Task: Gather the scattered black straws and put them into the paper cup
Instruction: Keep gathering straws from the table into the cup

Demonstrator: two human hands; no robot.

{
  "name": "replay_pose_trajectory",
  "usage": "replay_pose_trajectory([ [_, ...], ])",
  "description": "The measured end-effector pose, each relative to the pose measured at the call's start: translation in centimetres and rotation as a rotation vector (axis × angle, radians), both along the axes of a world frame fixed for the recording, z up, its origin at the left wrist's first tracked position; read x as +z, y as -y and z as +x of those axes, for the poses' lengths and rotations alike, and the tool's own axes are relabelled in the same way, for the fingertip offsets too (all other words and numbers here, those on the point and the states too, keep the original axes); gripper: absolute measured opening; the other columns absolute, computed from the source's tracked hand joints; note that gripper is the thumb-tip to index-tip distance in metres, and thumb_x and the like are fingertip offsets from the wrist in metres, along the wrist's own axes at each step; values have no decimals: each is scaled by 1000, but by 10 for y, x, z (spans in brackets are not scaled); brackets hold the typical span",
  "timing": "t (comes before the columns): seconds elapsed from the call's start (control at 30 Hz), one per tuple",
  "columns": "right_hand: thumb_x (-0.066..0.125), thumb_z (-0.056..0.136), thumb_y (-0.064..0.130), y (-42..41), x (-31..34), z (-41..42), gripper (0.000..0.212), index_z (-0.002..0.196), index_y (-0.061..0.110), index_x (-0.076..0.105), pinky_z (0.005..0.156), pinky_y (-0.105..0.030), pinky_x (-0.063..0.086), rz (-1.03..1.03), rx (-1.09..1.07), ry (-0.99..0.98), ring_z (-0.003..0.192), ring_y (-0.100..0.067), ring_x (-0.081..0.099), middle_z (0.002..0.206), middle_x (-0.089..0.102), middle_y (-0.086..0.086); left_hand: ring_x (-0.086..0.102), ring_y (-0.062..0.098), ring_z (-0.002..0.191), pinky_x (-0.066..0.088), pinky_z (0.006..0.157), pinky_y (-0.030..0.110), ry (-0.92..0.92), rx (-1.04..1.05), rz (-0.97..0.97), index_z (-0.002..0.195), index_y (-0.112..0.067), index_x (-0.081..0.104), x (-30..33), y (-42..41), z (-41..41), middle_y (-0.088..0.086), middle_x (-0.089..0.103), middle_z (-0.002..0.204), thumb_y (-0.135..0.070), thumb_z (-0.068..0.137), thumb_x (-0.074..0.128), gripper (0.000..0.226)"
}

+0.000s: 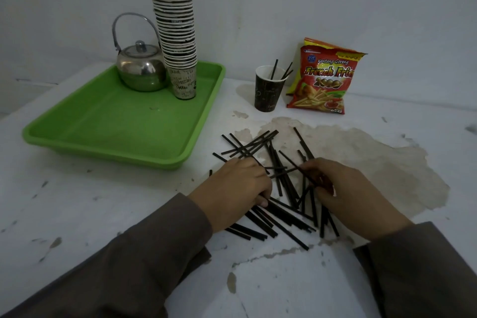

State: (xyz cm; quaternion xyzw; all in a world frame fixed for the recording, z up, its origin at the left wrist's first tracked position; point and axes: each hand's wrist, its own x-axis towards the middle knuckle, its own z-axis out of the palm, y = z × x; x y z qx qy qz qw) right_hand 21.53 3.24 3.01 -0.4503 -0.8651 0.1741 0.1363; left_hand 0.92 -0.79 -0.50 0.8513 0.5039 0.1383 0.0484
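We have the black straws (280, 183) strewn crisscross on the bench (103, 204), well short of the paper cup (268, 90), which already holds a few. Our left hand (236, 188) lies curled over the pile, grip unclear; our right hand (340, 188) has its fingers (313, 174) pinching several straws. We judge them light, stiff and slippery, best pinched mid-length as a bundle. The snack bag (324, 80) reads "Kentang Goreng French Fries 2000".
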Motion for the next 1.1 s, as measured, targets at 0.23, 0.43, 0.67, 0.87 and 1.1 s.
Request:
replay_pose_trajectory([
  [0.23,50,87,3,-1,-2,3,23,101,18,61,90,-32,43,120,-30,134,96,-19,57,104,64,-3,54,18,82,24,72,25,-33,-30,135,87,-21,55,-8,4,2,-4,61,84,-15,82,63,11],
  [0.43,58,86,11,-4,-4,6,29,110,24,66,83,-18,37,133,64,204,98,-16,54,108,62,-2,58,21,83,27,78,27,-42,-62,140,91,-18,65,-4,5,2,-1,64,84,-8,80,63,15],
  [0.67,57,87,13,-3,-5,2,34,117,28,61,90,-22,41,170,94,234,105,-16,50,117,57,-3,57,24,90,32,82,28,48,-37,145,91,-14,66,0,6,3,5,65,91,-11,85,58,10],
  [0.87,57,85,7,-2,-5,3,38,118,25,60,85,-17,33,197,143,197,107,-16,46,119,55,-3,56,25,88,36,78,24,245,7,120,91,-7,69,9,8,0,11,66,91,-7,85,56,14],
  [1.1,58,86,19,-5,-12,2,27,113,23,65,87,-20,33,209,207,245,108,-19,47,116,60,-3,58,25,87,42,78,26,280,31,148,90,-8,69,8,8,-5,9,69,90,-6,84,57,14],
])
